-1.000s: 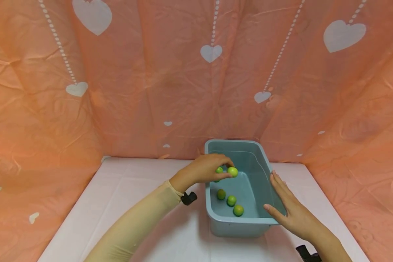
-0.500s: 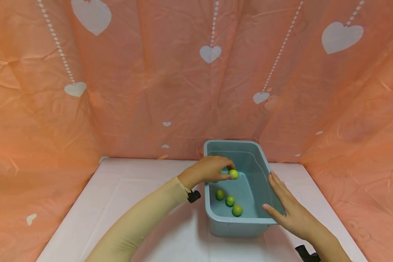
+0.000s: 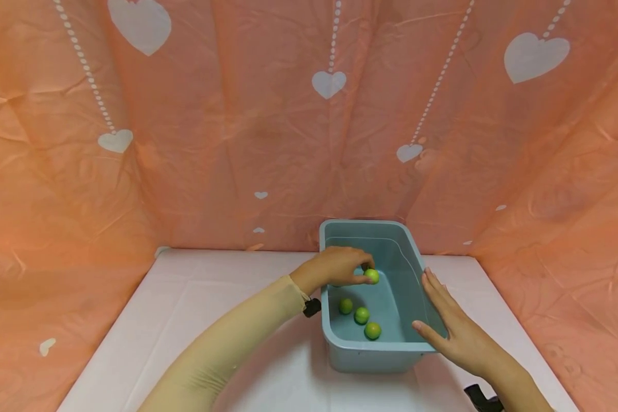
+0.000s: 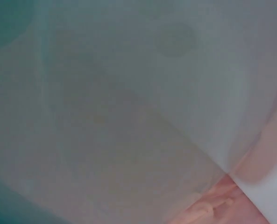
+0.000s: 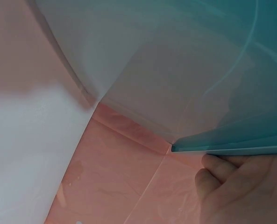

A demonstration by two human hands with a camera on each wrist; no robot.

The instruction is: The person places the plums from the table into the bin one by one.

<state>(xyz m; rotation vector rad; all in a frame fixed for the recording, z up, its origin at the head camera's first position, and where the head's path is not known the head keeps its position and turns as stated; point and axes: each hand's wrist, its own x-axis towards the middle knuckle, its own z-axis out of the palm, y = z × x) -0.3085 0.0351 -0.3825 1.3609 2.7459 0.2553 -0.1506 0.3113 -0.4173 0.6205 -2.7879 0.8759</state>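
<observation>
Lowered left hand [image 3: 335, 266] holds lime [image 3: 372, 276] inside bin [image 3: 376, 357] walls.

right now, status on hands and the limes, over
Left hand inside bin, pinching one lime. Right hand flat against bin's right wall. Three limes loose on bin floor. Nothing in the way.

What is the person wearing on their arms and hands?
The left arm is covered by a snug beige sleeve that ends at the wrist, where a small black device is strapped underneath. The left hand is bare. The right hand is bare too, with no sleeve in view, and a black device sits at that wrist.
</observation>
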